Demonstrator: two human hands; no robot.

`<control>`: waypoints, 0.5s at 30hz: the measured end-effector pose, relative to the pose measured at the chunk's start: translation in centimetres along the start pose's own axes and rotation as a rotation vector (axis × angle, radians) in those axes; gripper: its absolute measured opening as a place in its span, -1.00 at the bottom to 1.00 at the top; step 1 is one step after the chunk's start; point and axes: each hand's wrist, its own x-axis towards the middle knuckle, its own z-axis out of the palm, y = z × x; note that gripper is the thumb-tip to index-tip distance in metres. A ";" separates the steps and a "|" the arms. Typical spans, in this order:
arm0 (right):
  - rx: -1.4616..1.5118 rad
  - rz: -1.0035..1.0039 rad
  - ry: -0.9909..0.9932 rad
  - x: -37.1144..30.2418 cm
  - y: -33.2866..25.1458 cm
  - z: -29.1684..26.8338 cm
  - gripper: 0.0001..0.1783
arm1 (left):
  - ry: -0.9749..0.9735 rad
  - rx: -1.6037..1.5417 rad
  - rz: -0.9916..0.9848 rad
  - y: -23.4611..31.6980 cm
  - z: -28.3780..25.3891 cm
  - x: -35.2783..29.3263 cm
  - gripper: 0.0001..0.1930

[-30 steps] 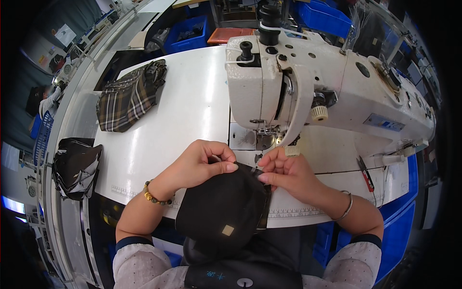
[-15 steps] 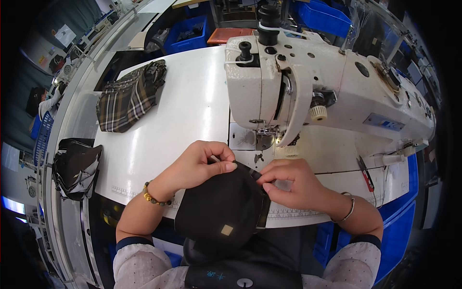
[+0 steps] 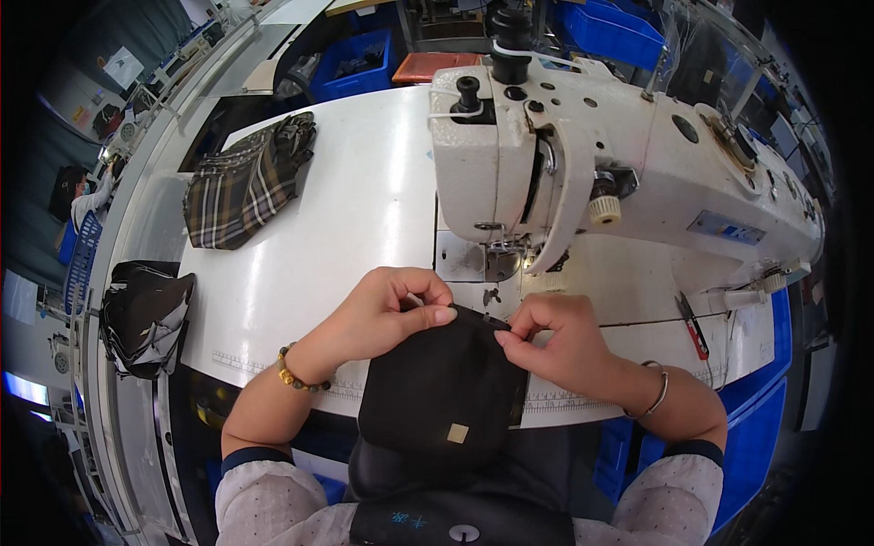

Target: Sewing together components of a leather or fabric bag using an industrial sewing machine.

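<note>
A black fabric cap (image 3: 428, 382) with a small beige square patch (image 3: 458, 434) hangs over the table's front edge toward my lap. My left hand (image 3: 396, 314) pinches the upper left part of its edge between thumb and fingers. At the upper right corner of that edge, my right hand (image 3: 557, 337) has its thumb and index finger closed on the cloth. Between the two hands the edge is stretched fairly straight. Just beyond it stands a white sewing machine (image 3: 628, 136), its needle area (image 3: 505, 250) apart from the cap.
Folded plaid fabric pieces (image 3: 246, 187) lie on the white table (image 3: 364, 182) at the left. A stack of dark cap pieces (image 3: 146, 318) sits beyond its left edge. Red-handled snips (image 3: 694, 332) rest at the right. Blue bins (image 3: 614, 35) stand behind.
The cap has shifted right and turned so its patch sits further right. My right hand has moved up slightly and closed on the edge; the left hand keeps its pinch.
</note>
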 end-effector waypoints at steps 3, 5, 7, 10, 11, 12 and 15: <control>0.152 0.129 -0.004 0.2 0.1 0.1 -0.80 | 0.035 0.039 0.039 -0.2 0.1 0.0 -0.92; 0.270 0.205 0.002 0.5 0.1 0.1 -0.81 | 0.051 0.056 0.060 -0.3 0.3 0.1 -0.92; 0.372 0.284 -0.045 0.6 -0.1 -0.2 -0.81 | 0.087 0.069 0.060 -0.3 0.4 0.1 -0.91; 0.388 0.267 -0.118 0.4 0.2 -0.1 -0.90 | 0.084 0.075 0.018 -0.2 0.3 0.2 -0.91; 0.387 0.266 -0.119 0.4 0.1 -0.1 -0.90 | 0.085 0.075 0.020 -0.3 0.2 0.3 -0.91; 0.322 0.183 -0.164 0.3 0.1 -0.1 -0.85 | 0.041 0.048 0.015 -0.6 -0.1 0.5 -0.91; 0.135 -0.078 -0.234 0.5 0.2 -0.5 -0.71 | -0.041 0.022 -0.004 -0.6 -1.5 0.9 -0.92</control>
